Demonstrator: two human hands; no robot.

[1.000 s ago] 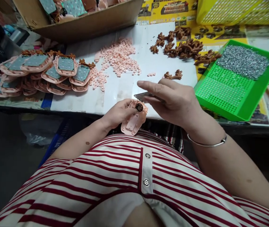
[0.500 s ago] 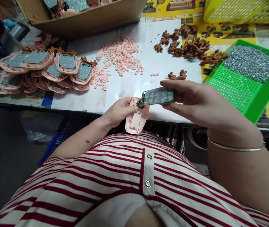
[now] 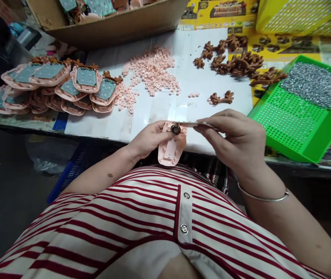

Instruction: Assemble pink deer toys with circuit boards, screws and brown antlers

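My left hand grips a pink plastic shell at its upper left edge, with the hollow inside facing up. By the thumb, a small round black speaker lies over the top end of the shell. My right hand pinches a thin circuit board by its right end, seen almost edge-on. The board's left end is close to the speaker, above the shell; whether they touch I cannot tell.
Stacked pink shells with boards stand at the left. Small pink buttons lie in a heap mid-table, with brown plastic pieces to their right. A green basket holds screws. Behind are a cardboard box and a yellow basket.
My right hand has turned the circuit board from showing its broad face to nearly edge-on. The speaker now shows more fully over the shell. My left hand keeps its hold.
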